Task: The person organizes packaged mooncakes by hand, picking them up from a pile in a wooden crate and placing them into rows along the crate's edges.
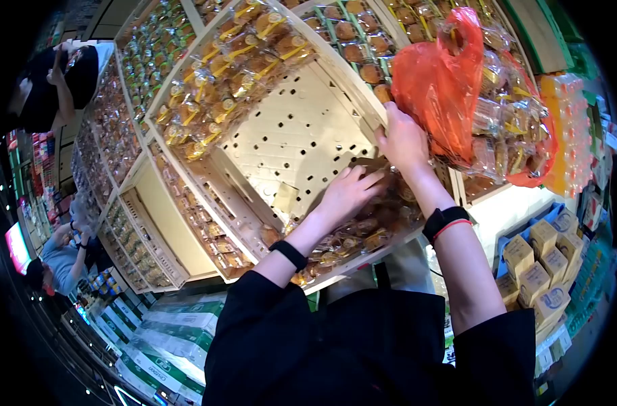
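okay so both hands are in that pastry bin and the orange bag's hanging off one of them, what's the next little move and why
Probably close the left hand on one wrapped pastry and lift it toward the orange bag. That hand lies flat on the packets in the bin, while the right hand holds the bag, already bulging with packets, just above.

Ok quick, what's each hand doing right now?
Left hand: open, fingers spread on the wrapped pastries.
Right hand: holding the orange plastic bag; grip mostly hidden.

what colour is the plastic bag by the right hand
Orange, translucent plastic bag, held up by the right hand; the head view shows it.
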Motion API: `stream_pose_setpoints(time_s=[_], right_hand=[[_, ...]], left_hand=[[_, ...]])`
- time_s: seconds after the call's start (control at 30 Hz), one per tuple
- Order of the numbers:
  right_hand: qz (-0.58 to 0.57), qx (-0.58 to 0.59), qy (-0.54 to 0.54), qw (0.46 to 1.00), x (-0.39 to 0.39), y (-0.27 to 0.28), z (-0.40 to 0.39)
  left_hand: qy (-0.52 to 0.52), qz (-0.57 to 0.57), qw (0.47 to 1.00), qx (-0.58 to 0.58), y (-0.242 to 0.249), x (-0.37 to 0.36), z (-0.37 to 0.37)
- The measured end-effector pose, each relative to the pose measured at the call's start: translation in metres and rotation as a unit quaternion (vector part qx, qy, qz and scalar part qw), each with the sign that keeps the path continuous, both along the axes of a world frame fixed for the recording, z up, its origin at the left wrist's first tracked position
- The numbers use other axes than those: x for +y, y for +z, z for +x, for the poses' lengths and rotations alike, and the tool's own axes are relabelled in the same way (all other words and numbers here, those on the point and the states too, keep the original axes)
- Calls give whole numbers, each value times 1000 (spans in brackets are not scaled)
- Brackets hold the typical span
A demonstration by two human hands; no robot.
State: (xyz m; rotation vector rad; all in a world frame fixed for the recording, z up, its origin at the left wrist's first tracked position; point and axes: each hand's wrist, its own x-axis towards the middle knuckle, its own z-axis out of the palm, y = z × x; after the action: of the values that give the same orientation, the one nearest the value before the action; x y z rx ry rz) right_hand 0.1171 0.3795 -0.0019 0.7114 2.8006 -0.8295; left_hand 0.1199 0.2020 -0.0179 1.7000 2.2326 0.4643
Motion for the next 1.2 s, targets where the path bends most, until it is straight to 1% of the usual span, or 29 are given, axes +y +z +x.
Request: stream_pose_setpoints(time_s=[0.03,0.1,0.13,0.17,0.23,0.27,0.3,0.33,0.37,0.4,0.43,0.47,0.5,0.57,0.6,0.7,0.73,0.8,0.83,0.9,0.93,0.97,1.03,1.07,1.1,1.13,1.17,1.2], right_hand=[[5,-6,-2,1000,-1,1,-1],[-1,25,2,1000,-2,-3,0],[3,29,4,1000,-1,-4,0],[8,30,5,999,-1,-5,1],[3,25,7,1000,-1,-6,1],[3,22,8,1000,-1,-5,1],[3,19,8,1000,0,-5,1],[3,18,6,1000,-1,-4,1],[2,18,2,1000,-1,-4,1],[-3,20,1,1000,-1,-4,1],[-8,21,0,1000,-1,-4,1],[-7,20,-2,1000,0,-4,1],[-5,25,0,1000,0,-3,1],[-4,29,3,1000,-1,-3,2],[-4,25,2,1000,-1,-4,1],[-3,33,-1,999,-2,-5,1],[-4,44,-2,999,-2,-5,2],[2,36,3,999,-1,-5,1],[7,31,6,999,-1,-4,2],[0,28,6,1000,-2,-3,2],[-7,29,3,1000,-1,-3,2],[-6,26,3,1000,-1,-4,2],[3,30,8,1000,-1,-6,2],[3,30,9,1000,-1,-7,2],[4,29,8,1000,-1,-8,2],[4,29,6,1000,-2,-8,2],[5,29,7,1000,-2,-7,2],[5,25,6,1000,-3,-6,1]], left_hand=[[2,-7,1000,8,0,-2,-3],[34,43,999,-3,3,-6,-14],[73,80,994,-30,21,-6,-24],[74,74,994,-25,33,-12,-34],[219,57,970,-85,49,-32,-55],[270,123,954,-44,49,-50,-68],[329,110,938,-16,58,-69,-79],[362,113,924,48,54,-93,-93],[395,84,906,129,49,-120,-106],[445,63,882,140,53,-142,-114],[507,73,856,70,54,-166,-125],[555,42,828,69,61,-177,-133],[554,41,829,67,61,-191,-143],[514,1,848,128,54,-213,-160],[511,-28,852,113,58,-210,-161],[524,-41,842,125,41,-214,-173],[524,-40,842,122,38,-215,-177],[572,-42,817,54,38,-218,-177],[573,-45,817,49,38,-217,-172],[536,0,824,185,38,-209,-164],[518,14,828,214,41,-199,-154],[518,14,829,212,40,-187,-143],[418,28,880,221,35,-158,-113],[388,11,913,124,28,-145,-94],[352,-6,936,26,21,-130,-72],[331,13,939,-89,26,-107,-51],[273,-26,956,-105,29,-86,-35],[244,-34,963,-111,21,-75,-18]])
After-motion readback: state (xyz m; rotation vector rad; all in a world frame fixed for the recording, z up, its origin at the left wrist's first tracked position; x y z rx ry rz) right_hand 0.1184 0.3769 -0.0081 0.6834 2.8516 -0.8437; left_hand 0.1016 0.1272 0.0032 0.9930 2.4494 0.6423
